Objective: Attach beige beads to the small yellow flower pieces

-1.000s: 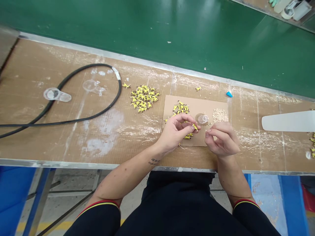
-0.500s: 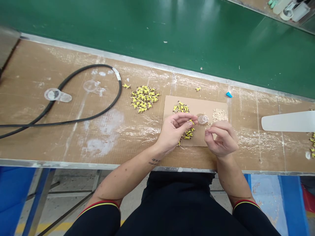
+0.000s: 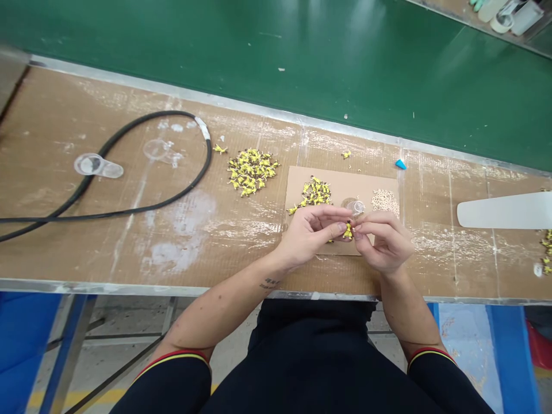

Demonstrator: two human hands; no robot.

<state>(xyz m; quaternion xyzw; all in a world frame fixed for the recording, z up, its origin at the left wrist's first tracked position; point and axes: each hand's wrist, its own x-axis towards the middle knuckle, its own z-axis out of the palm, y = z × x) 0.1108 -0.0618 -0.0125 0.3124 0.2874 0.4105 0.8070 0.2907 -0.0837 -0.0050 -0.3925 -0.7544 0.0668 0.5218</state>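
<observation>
My left hand [image 3: 308, 236] and my right hand [image 3: 383, 240] meet fingertip to fingertip over a small cardboard sheet [image 3: 340, 181]. Between them they pinch one small yellow part [image 3: 347, 230]; both hands' fingers are closed on it. Just behind the fingertips stands a small clear plastic cap [image 3: 354, 207]. A little heap of yellow parts [image 3: 316, 191] lies on the sheet's left side, and a patch of tiny pale beige pieces [image 3: 385, 200] lies on its right side.
A bigger heap of yellow parts [image 3: 250, 171] lies left of the sheet. A black cable [image 3: 142, 204] loops across the left of the brown bench, near two clear plastic pieces [image 3: 97, 167]. A white flat blade [image 3: 504, 210] lies right. A green belt [image 3: 302, 52] runs behind.
My left hand picked a yellow part from the heap by the sheet and brought it right; my right hand moved left to meet it. Both now pinch the part together.
</observation>
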